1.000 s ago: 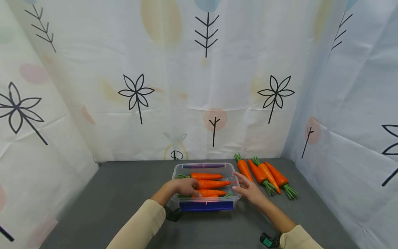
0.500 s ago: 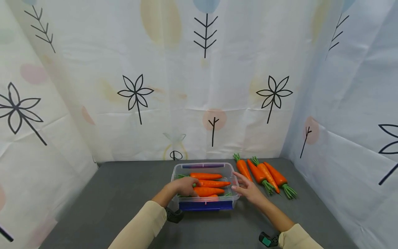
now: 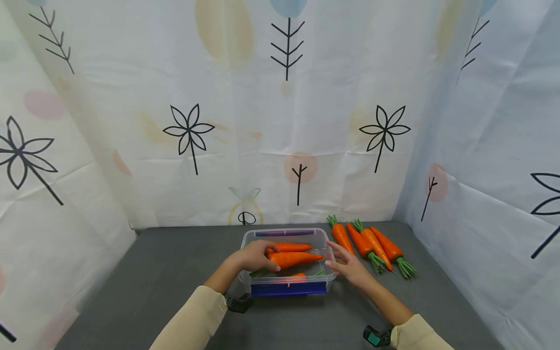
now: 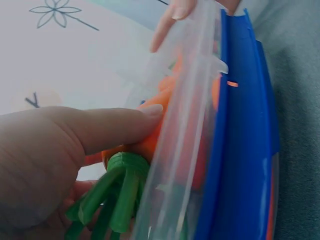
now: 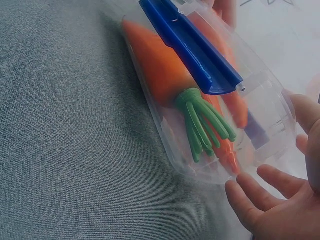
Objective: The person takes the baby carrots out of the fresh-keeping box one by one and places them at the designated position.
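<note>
My left hand [image 3: 254, 256] grips an orange carrot [image 3: 299, 258] inside a clear plastic box [image 3: 331, 272] with blue latches. In the left wrist view the thumb presses on the carrot's thick end, just above its green stalks [image 4: 112, 195]. Another carrot [image 3: 290, 246] lies behind it in the box. Through the box wall, the right wrist view shows a carrot [image 5: 157, 65] low near the front, its green stalks toward the right end. My right hand [image 3: 352, 270] is at the box's right end, fingers spread and fingertips at the wall.
Several carrots [image 3: 364, 242] with green tops lie on the grey table [image 3: 183, 262] right of the box, near the back. A patterned white curtain [image 3: 245, 146] stands behind the table and along both sides.
The left hand has drawn back slightly left and lifted a carrot above the others in the box. The right hand has stayed at the box's right end.
</note>
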`<state>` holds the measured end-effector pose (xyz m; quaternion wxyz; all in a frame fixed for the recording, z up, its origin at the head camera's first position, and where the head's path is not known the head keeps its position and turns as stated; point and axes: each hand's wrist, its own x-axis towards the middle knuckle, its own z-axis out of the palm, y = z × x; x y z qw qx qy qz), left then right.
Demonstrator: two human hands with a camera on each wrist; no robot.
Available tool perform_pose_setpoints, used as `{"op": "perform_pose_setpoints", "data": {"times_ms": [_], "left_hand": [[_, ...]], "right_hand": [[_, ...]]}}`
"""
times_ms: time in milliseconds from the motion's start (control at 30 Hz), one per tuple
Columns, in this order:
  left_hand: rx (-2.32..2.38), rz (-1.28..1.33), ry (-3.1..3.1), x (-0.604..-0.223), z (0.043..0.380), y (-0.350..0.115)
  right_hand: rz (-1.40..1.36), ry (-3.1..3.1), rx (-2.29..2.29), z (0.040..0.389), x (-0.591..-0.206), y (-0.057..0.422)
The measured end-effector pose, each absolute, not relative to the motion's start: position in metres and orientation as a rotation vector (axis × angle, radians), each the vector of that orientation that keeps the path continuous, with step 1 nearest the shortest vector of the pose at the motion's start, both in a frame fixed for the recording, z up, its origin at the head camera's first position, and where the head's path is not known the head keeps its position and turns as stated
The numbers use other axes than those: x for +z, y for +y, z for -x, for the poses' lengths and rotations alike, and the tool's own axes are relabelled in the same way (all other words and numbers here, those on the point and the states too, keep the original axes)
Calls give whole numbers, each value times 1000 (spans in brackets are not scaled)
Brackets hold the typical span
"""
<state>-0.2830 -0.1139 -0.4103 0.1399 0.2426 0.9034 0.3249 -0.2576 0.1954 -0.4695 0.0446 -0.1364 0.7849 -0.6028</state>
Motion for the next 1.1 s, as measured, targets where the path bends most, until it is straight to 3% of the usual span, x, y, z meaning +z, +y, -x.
{"op": "perform_pose_setpoints", "data": {"times_ms": [267,1100], "left_hand": [[1092,-693,2655,-399,285,-128],[1537,-325,2765,-381,280,-191]], "right_hand": [[400,2383,-1852,255,-467,195],[389,2396,-1865,258,-475,195]]}}
